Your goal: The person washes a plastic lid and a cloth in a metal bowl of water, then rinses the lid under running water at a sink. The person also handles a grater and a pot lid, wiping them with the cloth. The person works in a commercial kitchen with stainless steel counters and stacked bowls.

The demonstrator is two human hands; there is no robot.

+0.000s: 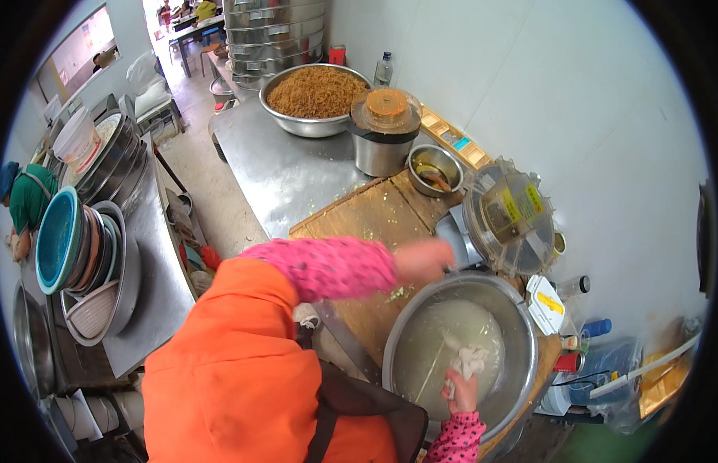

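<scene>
My right hand [463,392] grips a wet, whitish cloth [470,360] inside a large metal basin [400,324]. Cloudy water [431,347] with small pale bits in it fills the lower part of the basin. Motion blurs my left hand [425,260], which is at or over the basin's far rim, beside a grey-and-clear slicing machine [509,214]. I cannot make out its fingers or anything in them. Below the basin lies a wooden board [365,217], scattered with small green and pale scraps.
A steel table [278,168] carries a bowl of brown shredded food [315,92], a food processor [385,136] and a small metal pot [434,171]. Stacked steamers [275,35] stand behind. Basins [58,243] are piled on the left, near a person in green [32,194].
</scene>
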